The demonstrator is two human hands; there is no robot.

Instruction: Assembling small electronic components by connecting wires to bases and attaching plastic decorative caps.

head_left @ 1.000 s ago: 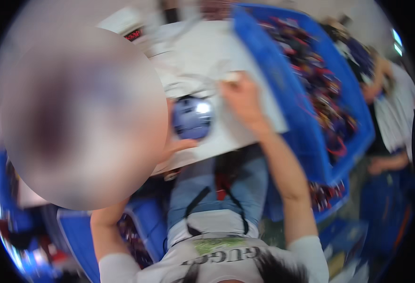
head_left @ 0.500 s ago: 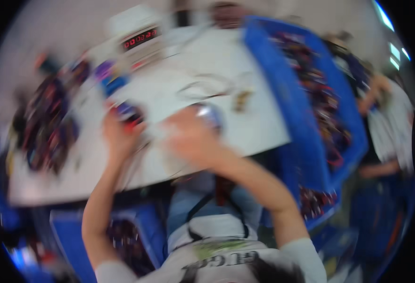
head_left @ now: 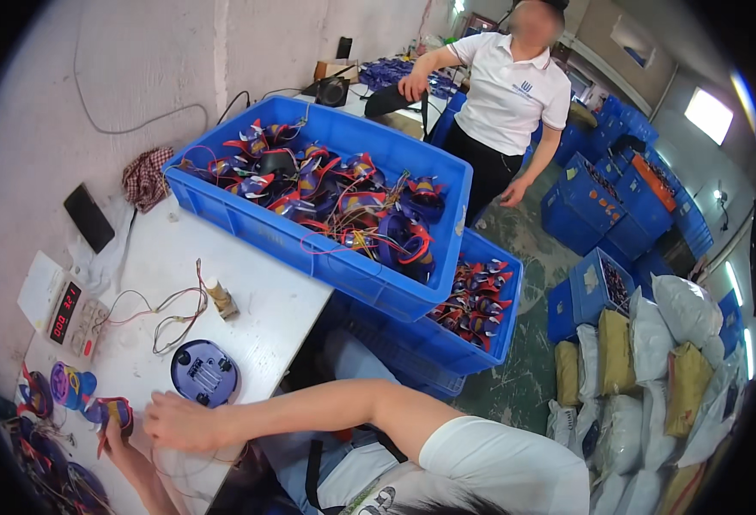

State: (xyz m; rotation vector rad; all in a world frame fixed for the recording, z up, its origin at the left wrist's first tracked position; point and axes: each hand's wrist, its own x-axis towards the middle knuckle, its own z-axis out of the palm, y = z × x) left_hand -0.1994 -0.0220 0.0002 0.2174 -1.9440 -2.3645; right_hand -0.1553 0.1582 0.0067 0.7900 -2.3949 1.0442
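Observation:
At the lower left, my left hand (head_left: 118,439) is closed round a small purple, red and yellow plastic housing (head_left: 117,414) just above the white table (head_left: 262,322). Beside it, my right hand (head_left: 182,422) is low over the table top with its fingers curled; whatever they pinch is hidden. Thin wires (head_left: 167,472) loop below my right hand. A round purple plastic base (head_left: 204,373) with moulded slots lies just beyond my right wrist. Left of my hands are a purple and blue spool-like piece (head_left: 69,386) and a pile of similar purple and red housings (head_left: 47,463).
A digital counter (head_left: 64,313) with red digits, loose cables (head_left: 180,305) and a tan bundle (head_left: 221,299) sit farther back. A blue crate (head_left: 249,219) full of wired housings overlaps the table, another crate (head_left: 481,365) below. Beyond stands a person (head_left: 515,103); sacks (head_left: 618,403) line the right.
The view has swung to the right, bringing the crates and the standing person into fuller sight. My left hand still grips a housing; my right hand's blur has cleared, showing curled fingers.

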